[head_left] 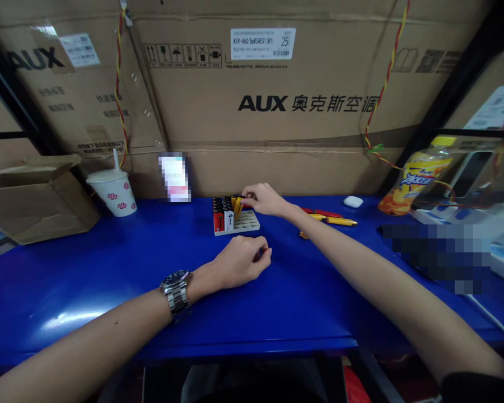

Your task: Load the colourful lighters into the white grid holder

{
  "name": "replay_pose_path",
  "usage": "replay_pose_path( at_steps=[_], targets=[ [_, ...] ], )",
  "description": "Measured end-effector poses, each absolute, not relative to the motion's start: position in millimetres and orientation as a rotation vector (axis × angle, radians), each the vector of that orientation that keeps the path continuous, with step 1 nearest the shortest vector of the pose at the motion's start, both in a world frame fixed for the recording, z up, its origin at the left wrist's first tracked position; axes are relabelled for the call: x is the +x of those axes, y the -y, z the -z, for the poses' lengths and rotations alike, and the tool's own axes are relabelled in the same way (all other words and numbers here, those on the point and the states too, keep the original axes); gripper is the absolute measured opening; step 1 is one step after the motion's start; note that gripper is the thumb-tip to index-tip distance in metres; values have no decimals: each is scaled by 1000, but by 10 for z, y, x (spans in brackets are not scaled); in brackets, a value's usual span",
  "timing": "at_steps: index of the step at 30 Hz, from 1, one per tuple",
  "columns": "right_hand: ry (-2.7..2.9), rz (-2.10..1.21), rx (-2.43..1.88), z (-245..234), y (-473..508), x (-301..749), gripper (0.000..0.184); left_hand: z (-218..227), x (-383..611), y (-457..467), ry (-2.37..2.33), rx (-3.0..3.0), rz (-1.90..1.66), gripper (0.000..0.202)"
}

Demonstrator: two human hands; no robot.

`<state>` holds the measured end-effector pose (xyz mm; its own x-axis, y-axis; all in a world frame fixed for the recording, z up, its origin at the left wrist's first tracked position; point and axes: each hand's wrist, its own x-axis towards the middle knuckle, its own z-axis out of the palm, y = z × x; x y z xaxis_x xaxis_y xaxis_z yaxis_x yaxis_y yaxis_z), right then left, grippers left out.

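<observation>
My right hand (262, 198) pinches a yellow lighter (238, 205), tilted, over the white gridded tray (237, 231). Rows of what look like lighters with black tops fill the tray's left part, with a red one (219, 221) and a white one (229, 220) in front. Empty cells show on the tray's right side. Nearer to me, my left hand (241, 260) is closed above the blue table, apart from the tray. Its thumb and fingers curl together, and whatever they may hold is hidden. Beyond my right forearm lie loose yellow pieces (340, 221) and red pieces (330, 213), partly covered.
On the blue table (109, 268) stand a paper cup with a straw (120, 193), a lit phone (175, 178) and an open cardboard box (42, 201). To the right are a white earbud case (353, 201), a drink bottle (415, 179) and a blurred dark object (441, 254). Large cartons (311, 134) form the back.
</observation>
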<state>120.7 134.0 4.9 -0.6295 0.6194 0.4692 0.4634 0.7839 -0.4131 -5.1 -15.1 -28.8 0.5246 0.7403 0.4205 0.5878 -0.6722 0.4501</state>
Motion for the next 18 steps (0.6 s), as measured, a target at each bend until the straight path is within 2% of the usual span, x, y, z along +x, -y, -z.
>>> replay_pose_path(
  at_steps=[10, 15, 18],
  targets=[
    [2668, 162, -1019, -251, -1092, 1031, 21, 276, -54, 147, -1107, 2633, -796, 19],
    [2698, 148, -1150, -224, -1050, 1024, 28, 291, -59, 141, -1098, 2657, -785, 18],
    [2764, 93, -1082, -198, -1013, 1162, 35, 298, -63, 138, -1089, 2659, -789, 18]
  ],
)
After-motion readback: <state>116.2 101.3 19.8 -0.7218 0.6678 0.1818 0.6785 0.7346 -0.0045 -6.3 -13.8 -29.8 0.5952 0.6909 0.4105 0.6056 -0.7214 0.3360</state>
